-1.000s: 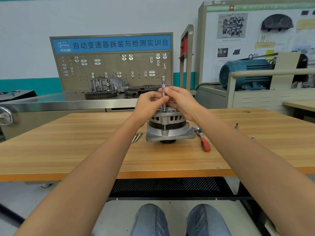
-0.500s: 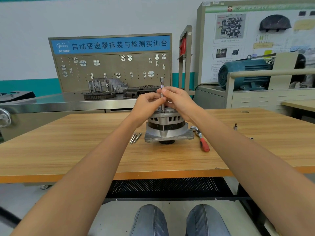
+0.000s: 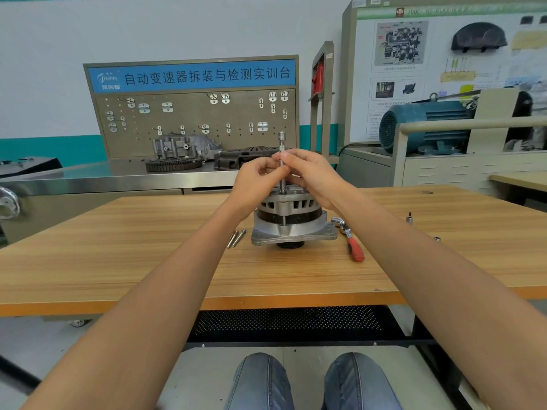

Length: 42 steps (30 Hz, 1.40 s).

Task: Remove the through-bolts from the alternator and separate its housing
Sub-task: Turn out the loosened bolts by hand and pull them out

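The left hand [image 3: 257, 180] and the right hand [image 3: 312, 176] meet above the alternator [image 3: 291, 220], and both pinch with their fingertips the thin upright extension bar [image 3: 281, 161], whose lower end stands on the top of the housing and whose upper end shows above the fingers. The alternator stands in the middle of the wooden desk [image 3: 118, 261], with its wide flange down and the slotted housing up; the two hands hide most of its top face. Just left of it, two loose through-bolts [image 3: 236, 238] lie side by side on the desk, touching or almost touching each other. Just right of it lies a ratchet wrench [image 3: 350, 239] with a red handle, its head near the flange. Farther right, a small socket bit [image 3: 409, 218] stands upright, well apart from the alternator, and another small metal piece [image 3: 437, 239] lies near it; it is too small to tell what it is. Behind the desk is a steel bench with a pegboard [image 3: 195, 119], whose blue banner reads "自动变速器拆装与检测实训台"; the small logo on the left of the banner is not readable. In front of the pegboard rest a gear ring [image 3: 173, 164] and grey castings. On the right stands a blue electric motor [image 3: 426, 125] before a display board with diagrams, whose text is too blurred to read.
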### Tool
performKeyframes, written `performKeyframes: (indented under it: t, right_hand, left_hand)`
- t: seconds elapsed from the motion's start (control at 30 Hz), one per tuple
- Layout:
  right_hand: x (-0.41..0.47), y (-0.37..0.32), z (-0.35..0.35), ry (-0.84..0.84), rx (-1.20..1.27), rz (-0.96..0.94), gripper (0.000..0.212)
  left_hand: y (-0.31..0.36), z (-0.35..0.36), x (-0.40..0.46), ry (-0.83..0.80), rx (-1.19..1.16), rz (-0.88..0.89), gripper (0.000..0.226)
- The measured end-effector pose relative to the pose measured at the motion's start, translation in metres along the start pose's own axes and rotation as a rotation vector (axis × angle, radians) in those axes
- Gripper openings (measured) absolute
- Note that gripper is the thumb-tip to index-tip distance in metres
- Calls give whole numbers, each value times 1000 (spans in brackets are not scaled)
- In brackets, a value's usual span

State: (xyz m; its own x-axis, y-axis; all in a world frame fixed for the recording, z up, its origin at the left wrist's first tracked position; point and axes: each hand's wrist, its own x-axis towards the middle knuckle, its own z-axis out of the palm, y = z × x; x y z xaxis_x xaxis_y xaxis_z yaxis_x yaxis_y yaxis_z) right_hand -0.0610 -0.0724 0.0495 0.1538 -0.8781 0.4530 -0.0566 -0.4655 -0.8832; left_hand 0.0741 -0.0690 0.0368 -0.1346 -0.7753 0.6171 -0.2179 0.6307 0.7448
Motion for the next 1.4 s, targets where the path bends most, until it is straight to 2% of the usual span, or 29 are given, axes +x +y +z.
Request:
performKeyframes:
  t: [0.17, 0.23, 0.4, 0.5, 0.63, 0.8, 0.97, 1.03, 1.17, 1.23, 1.4]
  right_hand:
    - [0, -1, 1, -15, 33, 32, 25]
    - [-1, -1, 2, -6, 11, 19, 25]
    - [0, 1, 1, 43, 20, -3, 8]
    - [1, 1, 0, 21, 32, -2, 12]
    - [0, 1, 0, 6, 5, 0, 18]
    - [-1, -1, 2, 0, 47, 13, 26]
    - [-1, 0, 1, 21, 40, -3, 13]
    - [0, 1, 0, 5, 50, 3, 15]
    - [1, 0, 0, 5, 65, 16, 21]
    - [0, 0, 1, 7, 77, 16, 25]
    - [-1, 0, 2, 33, 18, -1, 19]
  left_hand:
    - [0, 0, 0, 6, -22, -1, 4]
    - [-1, 1, 2, 28, -11, -9, 10]
    - [-1, 4, 2, 37, 11, -12, 14]
    - [-1, 2, 1, 2, 12, -4, 4]
    - [-1, -3, -1, -42, -18, 2, 13]
    - [-1, 0, 2, 22, -36, -21, 8]
    - [-1, 1, 2, 18, -22, -32, 9]
    - [0, -1, 1, -10, -25, -21, 4]
    - [1, -4, -2, -52, -55, -5, 8]
    - [1, -2, -1, -17, -52, -16, 3]
    - [-2, 3, 3, 45, -24, -39, 14]
